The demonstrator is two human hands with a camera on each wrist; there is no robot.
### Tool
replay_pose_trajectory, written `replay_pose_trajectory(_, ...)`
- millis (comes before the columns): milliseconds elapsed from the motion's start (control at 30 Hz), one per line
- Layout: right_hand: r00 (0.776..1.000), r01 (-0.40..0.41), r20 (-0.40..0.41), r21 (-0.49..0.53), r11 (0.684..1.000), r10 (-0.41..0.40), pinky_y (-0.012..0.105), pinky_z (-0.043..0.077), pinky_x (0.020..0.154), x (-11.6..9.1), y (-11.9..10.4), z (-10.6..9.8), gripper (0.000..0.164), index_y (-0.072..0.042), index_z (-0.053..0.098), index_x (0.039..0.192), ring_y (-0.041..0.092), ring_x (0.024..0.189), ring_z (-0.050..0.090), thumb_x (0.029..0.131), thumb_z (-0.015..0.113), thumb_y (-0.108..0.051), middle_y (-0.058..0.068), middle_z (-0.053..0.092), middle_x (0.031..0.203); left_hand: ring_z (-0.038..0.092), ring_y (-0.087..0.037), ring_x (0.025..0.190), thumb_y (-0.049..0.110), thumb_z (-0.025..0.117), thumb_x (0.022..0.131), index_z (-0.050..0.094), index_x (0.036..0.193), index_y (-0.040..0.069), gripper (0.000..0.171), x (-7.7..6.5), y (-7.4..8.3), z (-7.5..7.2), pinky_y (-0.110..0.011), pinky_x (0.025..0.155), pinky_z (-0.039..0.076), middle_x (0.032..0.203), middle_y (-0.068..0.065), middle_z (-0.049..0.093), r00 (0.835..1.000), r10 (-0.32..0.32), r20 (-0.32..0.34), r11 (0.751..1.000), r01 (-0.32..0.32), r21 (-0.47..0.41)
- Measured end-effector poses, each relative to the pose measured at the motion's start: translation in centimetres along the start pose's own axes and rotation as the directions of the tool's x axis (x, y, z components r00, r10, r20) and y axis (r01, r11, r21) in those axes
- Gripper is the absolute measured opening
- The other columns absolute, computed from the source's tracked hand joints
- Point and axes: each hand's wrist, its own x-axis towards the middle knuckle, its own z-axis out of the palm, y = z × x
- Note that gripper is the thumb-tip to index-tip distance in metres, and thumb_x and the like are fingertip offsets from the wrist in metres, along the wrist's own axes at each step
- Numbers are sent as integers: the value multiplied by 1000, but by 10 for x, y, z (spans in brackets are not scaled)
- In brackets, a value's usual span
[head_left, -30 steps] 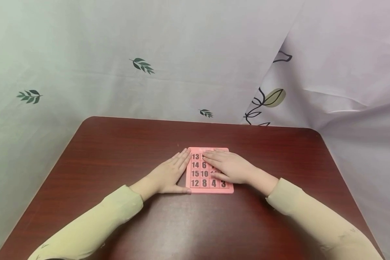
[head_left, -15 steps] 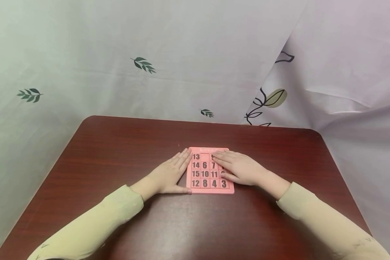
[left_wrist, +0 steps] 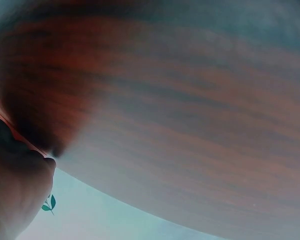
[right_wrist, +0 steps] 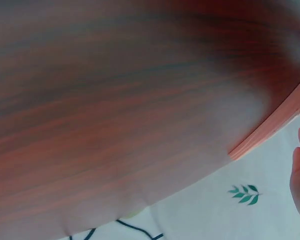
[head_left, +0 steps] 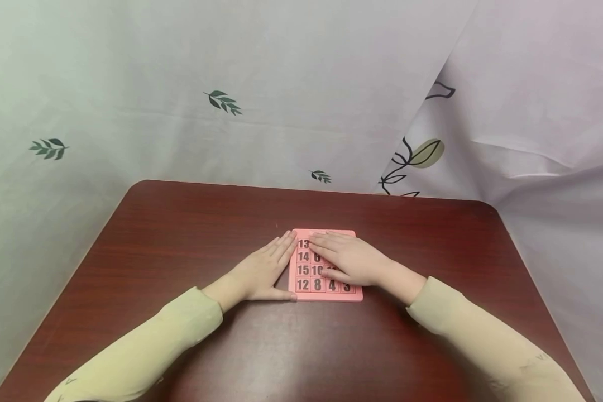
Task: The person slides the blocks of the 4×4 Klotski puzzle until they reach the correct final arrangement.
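A pink sliding number puzzle (head_left: 317, 286) lies flat in the middle of the table, its tiles printed with black numbers. Along its left side, my left hand (head_left: 265, 269) has straight fingers at the upper left edge and its thumb stretched to the lower left corner. My right hand (head_left: 359, 259) lies over the upper right of the puzzle with fingers extended to the left, hiding several tiles. In the right wrist view, the puzzle's side edge (right_wrist: 270, 122) shows beside the fingers. The left wrist view catches part of the left hand (left_wrist: 20, 185) at the puzzle's edge.
The dark red-brown wooden table (head_left: 191, 223) has rounded far corners. Behind it and at both sides hangs a pale curtain (head_left: 156, 84) with leaf prints.
My right hand first draws back to the right, baring the gap beside tile 13 in the top row, then returns leftward over the tiles. My left hand stays in place.
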Motion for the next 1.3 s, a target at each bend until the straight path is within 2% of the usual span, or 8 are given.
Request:
replay_pose_trajectory(300,999,20,36,13,1000,-20,44,30,133,16,-4,3,69,-7,41,163,25,160,37,108,55,-46,8,43,170,13,-36,167,80,57,91,16,167,-7,122,-1,1,1,-44,136,21,177,-25,9,1000,2,-11,1000,-2,1)
replay_pose_trajectory(667,999,-23,40,-13,1000,24,44,33,132,-5,7,1,67,-10,42,164,24,160,38,107,56,-44,6,40,171,13,-37,166,81,57,90,18,166,-7,123,0,-1,2,-44,136,21,177,-26,9,1000,1,-12,1000,-1,18)
replay_pose_trajectory(967,1000,-11,21,-6,1000,11,44,34,132,-9,6,2,69,-10,43,163,23,159,40,107,57,-48,7,42,171,12,-37,167,82,56,91,18,167,-7,122,1,-2,3,-44,136,21,177,-26,8,1000,3,-12,1000,-3,22)
replay_pose_trajectory(1167,998,64,-9,-2,998,-64,44,36,131,-4,-3,4,68,-9,44,162,23,158,42,107,58,-45,7,44,169,12,-36,167,81,55,91,18,167,-6,122,2,-2,5,-43,137,20,177,-24,8,1000,4,-16,1000,-4,14)
replay_pose_trajectory(1300,996,89,-1,6,996,-89,45,35,131,-1,-8,5,67,-9,44,162,24,158,41,107,58,-44,7,44,169,12,-36,167,81,56,92,18,167,-6,121,2,-2,4,-43,137,19,177,-25,8,1000,7,-18,1000,-7,3)
